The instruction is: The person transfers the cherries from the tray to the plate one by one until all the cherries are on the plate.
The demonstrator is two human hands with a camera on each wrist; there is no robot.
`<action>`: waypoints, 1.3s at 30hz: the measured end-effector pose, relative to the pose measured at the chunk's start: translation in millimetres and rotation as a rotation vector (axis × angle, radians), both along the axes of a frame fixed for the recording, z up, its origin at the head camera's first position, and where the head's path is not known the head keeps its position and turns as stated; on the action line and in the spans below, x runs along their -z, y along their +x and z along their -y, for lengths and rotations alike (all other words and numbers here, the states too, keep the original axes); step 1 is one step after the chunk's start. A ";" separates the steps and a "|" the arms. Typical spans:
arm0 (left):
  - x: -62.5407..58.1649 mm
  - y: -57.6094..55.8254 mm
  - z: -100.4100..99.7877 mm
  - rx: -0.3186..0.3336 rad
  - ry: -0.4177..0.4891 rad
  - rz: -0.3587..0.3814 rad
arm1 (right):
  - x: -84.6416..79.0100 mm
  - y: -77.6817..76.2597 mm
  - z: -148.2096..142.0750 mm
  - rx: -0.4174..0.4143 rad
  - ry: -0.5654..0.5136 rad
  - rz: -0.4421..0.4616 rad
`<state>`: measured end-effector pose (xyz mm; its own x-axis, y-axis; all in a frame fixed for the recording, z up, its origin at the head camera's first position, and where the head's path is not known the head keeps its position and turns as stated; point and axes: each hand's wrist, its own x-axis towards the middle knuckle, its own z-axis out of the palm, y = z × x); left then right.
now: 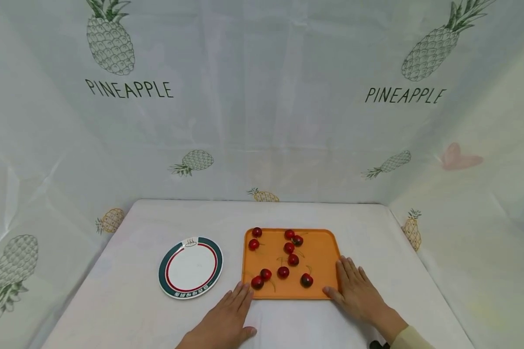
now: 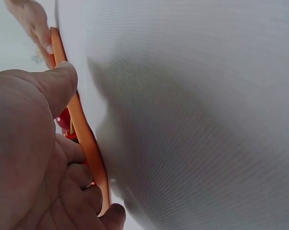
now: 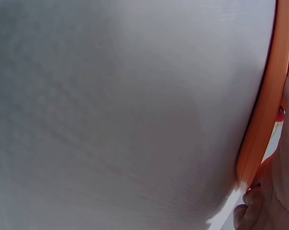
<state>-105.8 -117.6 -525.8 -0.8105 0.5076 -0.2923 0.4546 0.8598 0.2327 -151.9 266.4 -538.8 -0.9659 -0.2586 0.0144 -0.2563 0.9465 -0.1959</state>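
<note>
An orange rectangular tray lies flat on the white table, with several dark red cherries scattered over it, some with thin stems. My left hand reaches to the tray's near left corner, its fingers extended at the edge and the thumb held apart. Along the right side lies my right hand, fingers straight at the rim and thumb at the near right corner. Both wrist views show the tray's orange side wall close to the fingers. Neither hand holds a cherry.
Left of the tray sits a round white plate with a green rim band and a red ring. White cloth covers the table. Pineapple-printed sheets hang behind and at both sides. A small black object shows beside the right wrist.
</note>
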 end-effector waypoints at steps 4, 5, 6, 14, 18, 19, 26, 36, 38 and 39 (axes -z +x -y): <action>-1.2 -1.3 1.1 0.008 -0.009 0.002 | 1.9 -0.4 -0.8 -0.010 0.007 -0.017; -1.2 -2.0 1.5 0.014 -0.018 0.000 | 2.1 -0.5 -0.9 -0.010 0.007 -0.019; -1.5 -2.9 2.0 0.017 -0.023 0.000 | 2.0 -0.4 -0.8 -0.011 0.008 -0.021; -10.6 -5.2 17.4 0.018 0.014 -0.070 | 1.7 -1.1 -1.3 -0.025 0.024 -0.047; -26.1 -9.3 39.3 -0.043 0.103 -0.198 | 2.5 -3.9 -2.5 -0.036 0.035 -0.063; -31.1 -12.3 47.0 -0.076 0.135 -0.235 | 2.7 -4.7 -2.6 -0.038 0.034 -0.063; -58.2 -51.5 120.2 -0.453 0.367 -0.338 | 4.8 -7.2 -3.0 -0.042 0.033 -0.054; -44.0 -94.1 195.2 -0.651 0.362 -0.159 | 5.1 -8.7 -3.8 -0.039 0.045 -0.054; -38.5 -97.2 201.1 -0.669 0.369 -0.120 | 4.7 -9.0 -3.7 -0.040 0.043 -0.052; -35.7 -98.6 203.1 -0.680 0.379 -0.097 | 4.2 -9.1 -3.6 -0.042 0.043 -0.052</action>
